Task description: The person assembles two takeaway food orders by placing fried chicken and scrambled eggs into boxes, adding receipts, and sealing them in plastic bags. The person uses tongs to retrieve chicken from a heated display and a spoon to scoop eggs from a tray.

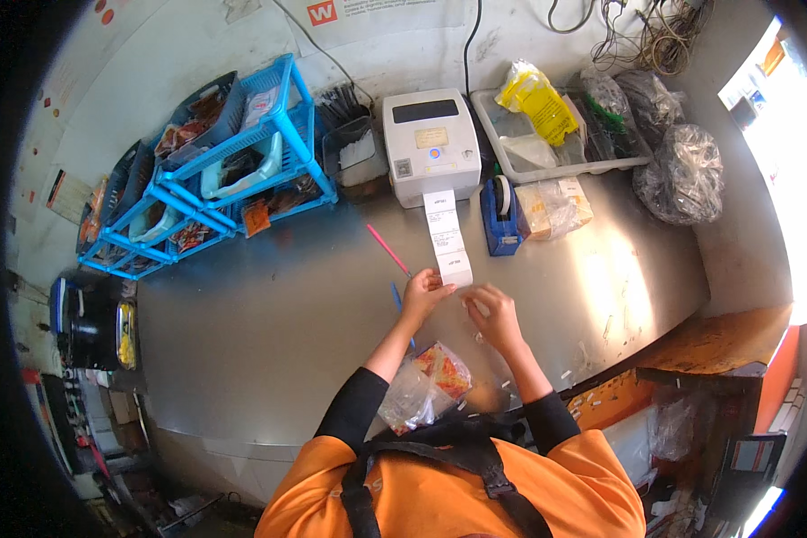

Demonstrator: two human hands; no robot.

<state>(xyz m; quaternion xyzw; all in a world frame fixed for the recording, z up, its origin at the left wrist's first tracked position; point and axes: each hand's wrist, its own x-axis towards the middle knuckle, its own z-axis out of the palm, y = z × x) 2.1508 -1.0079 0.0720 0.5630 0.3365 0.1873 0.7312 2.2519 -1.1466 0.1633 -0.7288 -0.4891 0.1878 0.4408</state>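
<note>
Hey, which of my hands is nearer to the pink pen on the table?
Your left. The left hand is just below the pink pen's lower end, with fingers at the label strip. The right hand is farther off, right of the strip's lower end.

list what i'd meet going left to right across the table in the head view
Blue rack → pink pen → white label strip → blue tape dispenser → clear plastic bundle.
</note>
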